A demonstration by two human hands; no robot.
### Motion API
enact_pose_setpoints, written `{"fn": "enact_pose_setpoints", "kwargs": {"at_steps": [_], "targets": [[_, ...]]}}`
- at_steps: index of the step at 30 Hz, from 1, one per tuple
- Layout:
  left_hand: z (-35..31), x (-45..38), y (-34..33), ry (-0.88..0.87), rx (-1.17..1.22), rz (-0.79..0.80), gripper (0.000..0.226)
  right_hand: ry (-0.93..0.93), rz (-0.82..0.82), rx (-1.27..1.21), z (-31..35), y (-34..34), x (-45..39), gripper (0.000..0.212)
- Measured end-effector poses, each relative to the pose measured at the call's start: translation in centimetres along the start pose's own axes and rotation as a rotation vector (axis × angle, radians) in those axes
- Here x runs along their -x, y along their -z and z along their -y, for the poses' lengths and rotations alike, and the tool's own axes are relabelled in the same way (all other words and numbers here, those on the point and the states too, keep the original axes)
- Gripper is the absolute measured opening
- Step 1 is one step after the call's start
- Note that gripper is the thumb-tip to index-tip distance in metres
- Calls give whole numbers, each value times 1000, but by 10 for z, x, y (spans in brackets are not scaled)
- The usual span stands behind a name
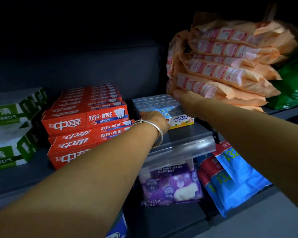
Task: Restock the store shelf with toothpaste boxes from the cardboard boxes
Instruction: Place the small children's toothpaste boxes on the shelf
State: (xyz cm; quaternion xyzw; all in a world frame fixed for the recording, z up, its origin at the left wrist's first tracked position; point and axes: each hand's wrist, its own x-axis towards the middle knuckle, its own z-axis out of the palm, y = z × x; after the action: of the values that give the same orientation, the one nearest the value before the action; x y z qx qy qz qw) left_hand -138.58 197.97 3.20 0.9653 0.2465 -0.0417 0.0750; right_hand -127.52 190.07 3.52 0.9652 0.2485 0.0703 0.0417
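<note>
I am looking down at a dark shelf (187, 133) where both arms are reaching in. My left hand (153, 120), a silver bangle (157, 133) on its wrist, is resting against the near left end of the blue toothpaste boxes (159, 104), which are lying in a row in the middle of the shelf; the fingers are hidden past the knuckles, so I cannot tell whether they are curling round a box or merely pressing on it. My right hand (187, 102) is sitting at the far right side of the same row, under the stack of orange packets (225, 66), and its fingers are also out of sight, perhaps tucked behind the boxes. To the left, red toothpaste boxes (86, 121) are lying stacked, just beside the blue ones, and green and white boxes (12, 127) are being cut off by the left edge. A green pack (294, 83) is showing partly at the right edge. Below the shelf lip, a purple bag (170, 184) and a blue bag (236, 182) are lying on the lower level, dim and half covered.
</note>
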Motion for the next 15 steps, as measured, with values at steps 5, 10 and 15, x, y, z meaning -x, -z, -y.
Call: {"fn": "enact_pose_setpoints", "kwargs": {"at_steps": [5,10,15], "targets": [[0,-6,3,-111,-190,11,34,7,-37,-182,-5,-6,-10,48],[1,-11,1,-106,-180,-20,36,2,-44,-110,0,-7,-10,50],[4,-12,-5,-132,-178,-37,38,-9,-61,-38,6,-4,-2,36]]}}
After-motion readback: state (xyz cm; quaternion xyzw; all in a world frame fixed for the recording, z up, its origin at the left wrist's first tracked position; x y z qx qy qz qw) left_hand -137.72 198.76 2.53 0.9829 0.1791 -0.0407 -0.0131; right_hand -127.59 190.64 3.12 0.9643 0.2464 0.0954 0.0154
